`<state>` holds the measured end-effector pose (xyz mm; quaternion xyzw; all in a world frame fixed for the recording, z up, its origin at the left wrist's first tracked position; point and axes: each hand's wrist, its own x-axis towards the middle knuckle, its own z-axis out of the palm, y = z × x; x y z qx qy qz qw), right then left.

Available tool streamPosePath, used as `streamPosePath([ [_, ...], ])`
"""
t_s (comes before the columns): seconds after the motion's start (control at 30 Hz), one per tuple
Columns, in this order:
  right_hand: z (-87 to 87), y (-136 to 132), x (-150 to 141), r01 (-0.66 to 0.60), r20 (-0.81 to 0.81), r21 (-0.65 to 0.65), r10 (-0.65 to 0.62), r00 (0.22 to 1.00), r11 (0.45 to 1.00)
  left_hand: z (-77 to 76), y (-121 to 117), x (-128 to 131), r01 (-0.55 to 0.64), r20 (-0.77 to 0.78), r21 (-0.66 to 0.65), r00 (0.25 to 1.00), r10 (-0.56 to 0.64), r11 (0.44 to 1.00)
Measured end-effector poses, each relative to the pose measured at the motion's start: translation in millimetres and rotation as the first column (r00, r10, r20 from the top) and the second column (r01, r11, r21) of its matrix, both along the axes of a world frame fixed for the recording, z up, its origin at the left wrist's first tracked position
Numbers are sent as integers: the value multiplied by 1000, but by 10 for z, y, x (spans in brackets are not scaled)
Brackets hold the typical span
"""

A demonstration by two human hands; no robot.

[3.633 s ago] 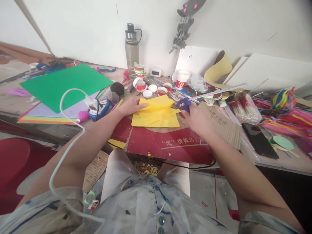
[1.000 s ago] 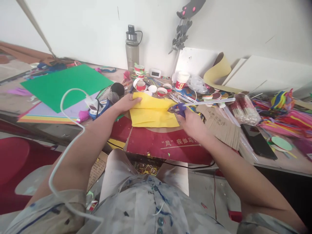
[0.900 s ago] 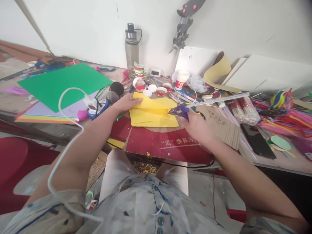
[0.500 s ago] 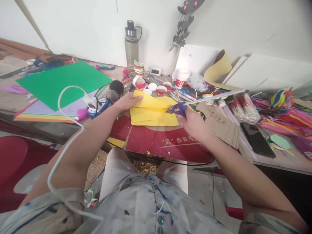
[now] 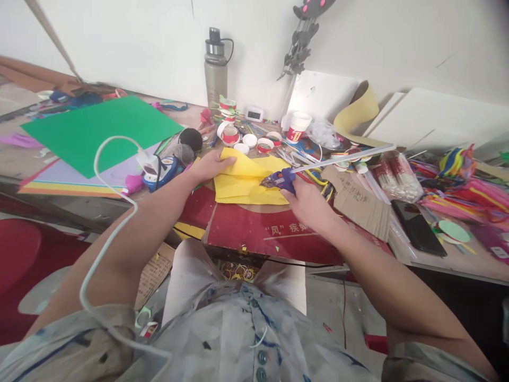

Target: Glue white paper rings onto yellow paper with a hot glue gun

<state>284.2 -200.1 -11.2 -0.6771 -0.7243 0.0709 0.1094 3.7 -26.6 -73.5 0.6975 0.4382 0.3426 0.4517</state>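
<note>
A folded yellow paper sheet lies on a red cardboard mat at the table's front. My left hand pinches the sheet's upper left flap and lifts it a little. My right hand is closed round a blue glue gun with a long clear glue stick poking out behind. The gun's nozzle touches the yellow paper near its middle right.
A green sheet on other coloured sheets lies at the left. Behind the paper stand paper cups, small lids and a grey bottle. A black phone, corrugated cardboard and bright pipe cleaners fill the right. A white cable loops over my left arm.
My right hand has moved the glue gun leftward, so its nozzle is now farther in over the yellow paper. My left hand keeps hold of the flap.
</note>
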Motion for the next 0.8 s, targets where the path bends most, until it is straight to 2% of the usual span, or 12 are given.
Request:
streamPosePath([
  [0.13,32,-28,37,5,-21,39,-4,1000,999,20,-29,10,49,33,-16,998,-48,999],
  [0.23,86,-79,30,-6,-13,6,6,1000,1000,41,-47,21,56,36,-14,998,-56,998],
  [0.37,154,-86,-164,-53,-21,-66,52,998,996,56,-60,27,64,38,-33,997,-63,997],
  [0.67,284,-24,-622,-113,-44,-140,108,993,984,38,-54,35,82,73,-32,994,-80,996],
  [0.8,295,6,-695,-148,-64,-153,139,988,977,26,-59,37,70,91,-72,994,-63,995],
])
